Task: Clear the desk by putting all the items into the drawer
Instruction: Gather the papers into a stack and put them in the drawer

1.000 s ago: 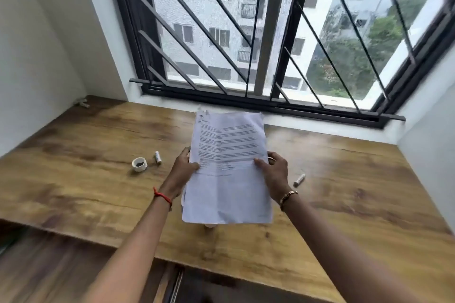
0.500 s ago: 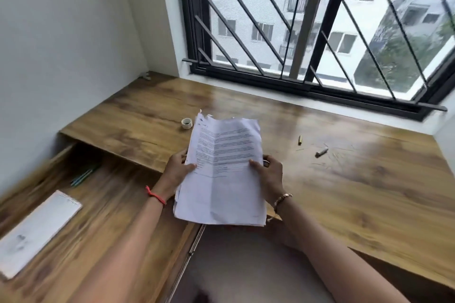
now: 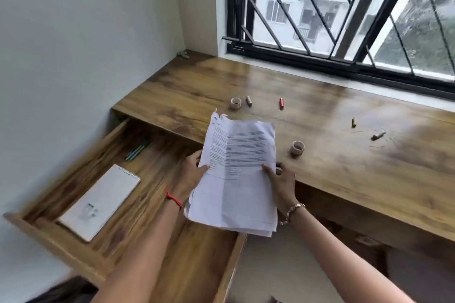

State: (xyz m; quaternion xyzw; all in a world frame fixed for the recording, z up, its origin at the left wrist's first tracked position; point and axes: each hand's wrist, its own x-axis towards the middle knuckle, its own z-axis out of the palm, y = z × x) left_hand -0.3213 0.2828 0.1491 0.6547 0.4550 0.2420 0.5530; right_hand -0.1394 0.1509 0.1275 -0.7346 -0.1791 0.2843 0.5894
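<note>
The drawer [image 3: 138, 206] is pulled open at the left, below the desk [image 3: 357, 179] edge. Already inside: a notepad [image 3: 101, 202] lying flat toward the front and a few pens [image 3: 138, 150] at the back. So we judge part of the job done.

The stack of papers [image 3: 238, 179] is in the air, tilted up toward us, over the right side of the drawer and the front edge of the desk, not yet set down. The left hand [image 3: 190, 174] grips its left edge, thumb on the printed face, fingers behind. The right hand [image 3: 280, 187] grips the right edge the same way. We see nothing else in either hand.

Left on the desk:
- the far tape roll [image 3: 235, 102], with a brown stub [image 3: 249, 101] just beside it
- a red stub [image 3: 281, 103] near those two
- the near tape roll [image 3: 298, 147], just right of the papers
- a yellow stub [image 3: 354, 122] and a grey stub [image 3: 378, 135], near each other and well off to the right

The stubs are too small for us to say what they are, maybe crayons.

Our call: the papers are the step in hand and look about to go into the drawer. After that six small things remain to collect, so by count we put the task under halfway
</note>
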